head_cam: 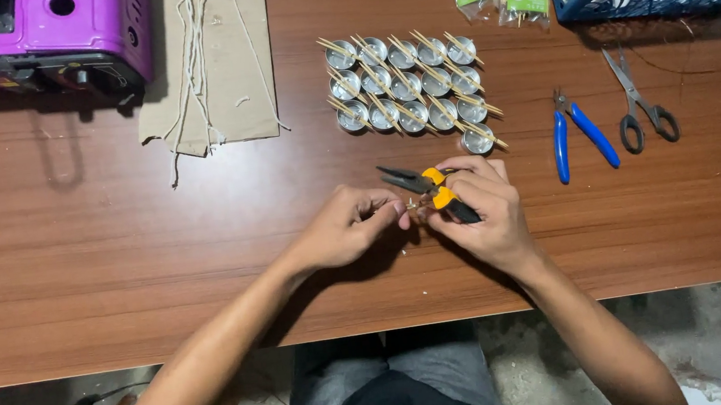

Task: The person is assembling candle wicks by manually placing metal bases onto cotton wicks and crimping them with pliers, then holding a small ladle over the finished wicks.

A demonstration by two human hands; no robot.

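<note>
Gripped in the right hand (484, 215), fingers curled shut around the yellow-and-black handles, a pair of pliers (427, 188) points toward the upper left. Just beside it at frame centre, the left hand (350, 226) pinches something tiny, too small to identify. Above them sit rows of small metal cups (409, 88) with wooden sticks laid across, on the wooden table (113, 258).

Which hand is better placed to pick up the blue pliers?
Probably the right hand: the blue pliers lie on its side, though it holds yellow pliers. The left hand pinches something small.
</note>
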